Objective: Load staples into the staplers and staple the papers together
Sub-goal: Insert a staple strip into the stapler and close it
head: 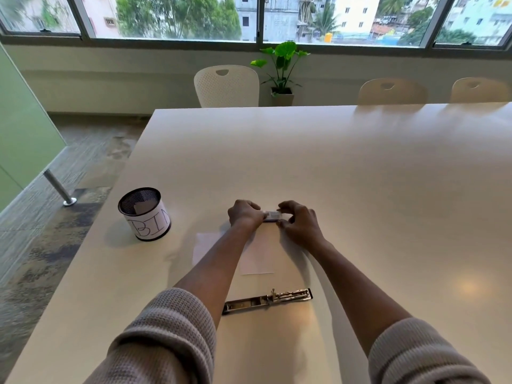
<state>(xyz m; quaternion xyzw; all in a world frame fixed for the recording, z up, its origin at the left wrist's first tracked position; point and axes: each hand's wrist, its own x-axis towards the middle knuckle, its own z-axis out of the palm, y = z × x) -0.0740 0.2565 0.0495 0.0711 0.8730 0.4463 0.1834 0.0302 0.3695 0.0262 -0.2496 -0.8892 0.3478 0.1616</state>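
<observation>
Staples (273,215), seemingly a small box or strip of them, are sitting between both hands out past the papers, the long axis running left to right across the surface (360,176); it is too small and blurred to tell exactly what it is. The left hand (243,213) is pinching its left end and the right hand (297,220) is gripping its right end with curled fingers, both hands hovering low over the surface.

Nearer the person, a stapler (267,300) is lying flat and folded fully open, its long axis also running left to right, tilting slightly so the right end is sitting a little farther away. Its metal channel is facing up on the left half and the spring mechanism is showing on the right half.

Between the stapler and the hands, two white papers (257,256) are lying flat, partly hidden under the left forearm.

To the left, well apart from the hands, a black mesh cup (144,213) wearing a white label lettered "BIN" is standing upright with a slip of paper inside.
</observation>
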